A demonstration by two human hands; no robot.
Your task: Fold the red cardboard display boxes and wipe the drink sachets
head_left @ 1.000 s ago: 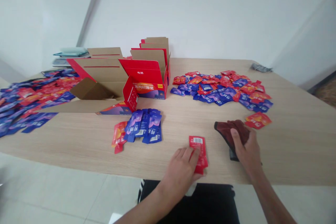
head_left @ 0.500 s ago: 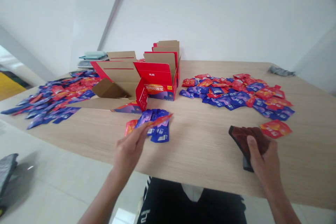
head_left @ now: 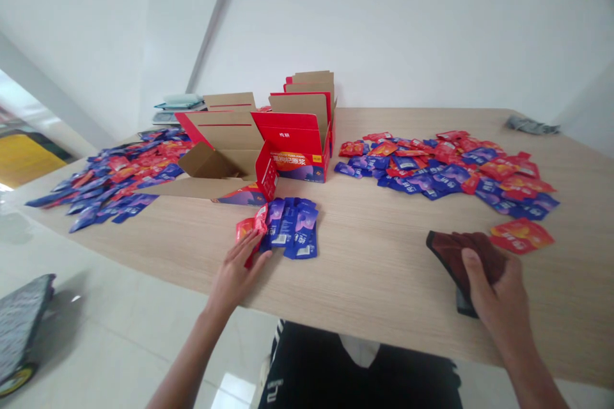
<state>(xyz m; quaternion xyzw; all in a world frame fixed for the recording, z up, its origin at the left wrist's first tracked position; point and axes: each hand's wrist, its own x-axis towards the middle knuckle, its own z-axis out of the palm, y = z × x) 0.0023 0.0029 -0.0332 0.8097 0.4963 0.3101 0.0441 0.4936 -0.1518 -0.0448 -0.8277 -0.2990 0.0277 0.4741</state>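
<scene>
My left hand (head_left: 241,266) lies with fingers stretched and thumb apart on a red sachet (head_left: 261,220) near the table's front edge. Another red sachet (head_left: 244,228) shows just left of it, partly covered. Right beside them is a small row of blue sachets (head_left: 292,227), overlapping one another. My right hand (head_left: 503,291) is closed round a bunched dark brown-red cloth (head_left: 472,254) with a black edge, resting on the table. A dark grey piece (head_left: 464,302) sticks out beneath the cloth. Just beyond the cloth lies a single red-orange sachet (head_left: 522,236).
An open red cardboard box (head_left: 225,188) lies on its side behind the blue row. Further upright boxes (head_left: 300,166) stand behind it. Mixed sachets form a left heap (head_left: 129,169) and a right heap (head_left: 441,166). A grey cloth (head_left: 532,124) lies at the back right.
My left hand has come down and slightly left, laying the red sachet it held beside the blue ones. Its fingers have spread. My right hand keeps its hold on the cloth.
</scene>
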